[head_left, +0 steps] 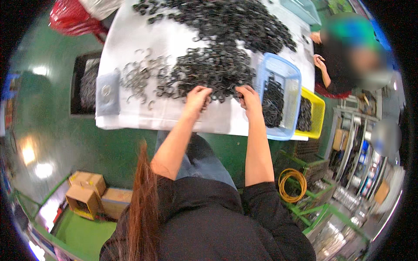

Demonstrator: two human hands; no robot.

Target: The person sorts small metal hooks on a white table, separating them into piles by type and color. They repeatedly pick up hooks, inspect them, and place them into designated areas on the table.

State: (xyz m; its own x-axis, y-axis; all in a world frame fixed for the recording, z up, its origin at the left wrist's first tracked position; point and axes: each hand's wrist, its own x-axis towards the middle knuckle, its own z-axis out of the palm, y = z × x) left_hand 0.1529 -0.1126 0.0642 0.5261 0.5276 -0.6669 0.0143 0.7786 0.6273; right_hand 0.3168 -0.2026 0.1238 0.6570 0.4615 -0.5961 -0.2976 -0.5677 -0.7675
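A heap of small black curved parts (213,69), hook- or ring-like, lies on the white-covered table (222,118) in front of me. At the heap's near edge my left hand (199,100) is closed, with dark bits showing under its fingers. My right hand (249,99) is also closed in a pinch, a small black curved part at its fingertips. The two hands are apart, with loose parts between them. Left of the heap, lighter grey curved parts (137,78) are spread out. Right of my right hand is a light blue basket (292,74) holding black parts (273,102).
A larger black heap (239,21) covers the table's far side. A yellow basket (321,114) of dark parts adjoins the blue one. At the left edge lies a grey-blue pad (108,93). Across the right corner a co-worker's hand (320,63) shows. Cardboard boxes (87,193) stand behind left.
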